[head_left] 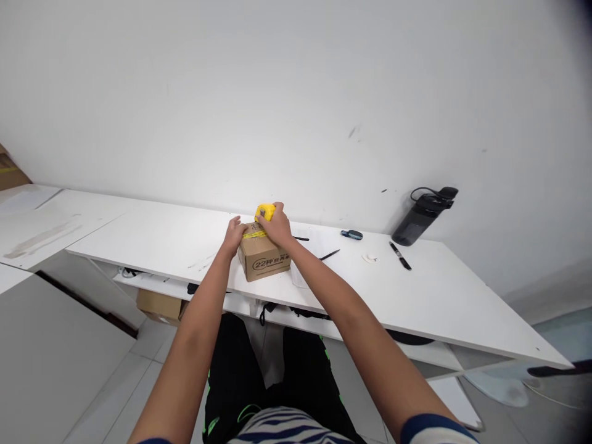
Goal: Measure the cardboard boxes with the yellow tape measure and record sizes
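A small brown cardboard box (263,262) with black printing stands on the white desk in front of me. Across its top runs the yellow blade of a tape measure (263,211). My right hand (279,227) is closed around the yellow case at the box's far right edge. At the left edge of the box, my left hand (234,237) has its thumb on the top by the blade's end, with a finger raised; the exact grip on the tip is partly hidden.
Right of the box, a sheet of paper (314,243) lies with a black pen (330,254). Farther right are a dark blue small object (351,235), a marker (400,256) and a black bottle (416,219) by the wall. Another carton (158,305) sits under the desk.
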`<state>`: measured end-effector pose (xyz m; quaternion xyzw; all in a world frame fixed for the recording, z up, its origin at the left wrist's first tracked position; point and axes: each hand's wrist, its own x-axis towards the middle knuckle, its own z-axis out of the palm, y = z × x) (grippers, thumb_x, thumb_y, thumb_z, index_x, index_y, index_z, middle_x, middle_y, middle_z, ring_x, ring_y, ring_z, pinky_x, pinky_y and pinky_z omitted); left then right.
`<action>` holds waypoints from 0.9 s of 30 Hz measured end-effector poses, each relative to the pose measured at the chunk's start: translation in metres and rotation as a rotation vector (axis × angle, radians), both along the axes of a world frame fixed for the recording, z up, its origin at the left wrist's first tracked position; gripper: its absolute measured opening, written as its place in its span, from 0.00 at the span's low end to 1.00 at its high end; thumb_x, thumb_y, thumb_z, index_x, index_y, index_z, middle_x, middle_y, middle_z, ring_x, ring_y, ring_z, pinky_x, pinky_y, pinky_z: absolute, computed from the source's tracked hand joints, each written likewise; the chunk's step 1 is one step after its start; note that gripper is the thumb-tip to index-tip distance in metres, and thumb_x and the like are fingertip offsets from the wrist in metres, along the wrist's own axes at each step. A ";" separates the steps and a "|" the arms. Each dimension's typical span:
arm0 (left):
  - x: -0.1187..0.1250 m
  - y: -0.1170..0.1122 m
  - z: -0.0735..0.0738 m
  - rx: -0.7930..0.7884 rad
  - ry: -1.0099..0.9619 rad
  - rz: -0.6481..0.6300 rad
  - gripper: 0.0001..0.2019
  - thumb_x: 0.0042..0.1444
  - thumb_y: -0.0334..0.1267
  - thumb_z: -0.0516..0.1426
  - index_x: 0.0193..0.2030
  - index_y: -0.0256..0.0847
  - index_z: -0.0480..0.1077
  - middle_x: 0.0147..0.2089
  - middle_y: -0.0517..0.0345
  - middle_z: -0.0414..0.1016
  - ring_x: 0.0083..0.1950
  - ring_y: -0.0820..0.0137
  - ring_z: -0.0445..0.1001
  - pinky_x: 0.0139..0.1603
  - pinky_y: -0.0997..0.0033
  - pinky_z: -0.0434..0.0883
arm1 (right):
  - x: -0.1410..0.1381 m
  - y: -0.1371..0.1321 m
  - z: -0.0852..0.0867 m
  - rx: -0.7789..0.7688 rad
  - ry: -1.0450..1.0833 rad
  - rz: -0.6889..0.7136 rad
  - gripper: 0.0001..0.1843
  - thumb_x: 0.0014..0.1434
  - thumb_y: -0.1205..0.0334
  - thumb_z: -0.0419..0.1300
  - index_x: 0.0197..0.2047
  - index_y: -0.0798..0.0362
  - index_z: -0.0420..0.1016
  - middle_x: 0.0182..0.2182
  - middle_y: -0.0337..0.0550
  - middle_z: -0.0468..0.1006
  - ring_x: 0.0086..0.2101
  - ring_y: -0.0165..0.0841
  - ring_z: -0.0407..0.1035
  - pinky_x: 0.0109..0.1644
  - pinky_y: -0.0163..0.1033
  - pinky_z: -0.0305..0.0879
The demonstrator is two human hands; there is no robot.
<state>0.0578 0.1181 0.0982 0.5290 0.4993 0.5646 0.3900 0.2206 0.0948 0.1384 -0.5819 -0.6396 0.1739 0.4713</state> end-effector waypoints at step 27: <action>-0.002 -0.001 -0.003 -0.049 -0.044 -0.209 0.17 0.46 0.44 0.61 0.41 0.38 0.80 0.48 0.49 0.81 0.51 0.58 0.75 0.53 0.60 0.71 | 0.036 -0.128 -0.014 -0.107 -0.236 -0.033 0.29 0.58 0.45 0.58 0.59 0.45 0.57 0.45 0.51 0.78 0.40 0.51 0.75 0.37 0.48 0.66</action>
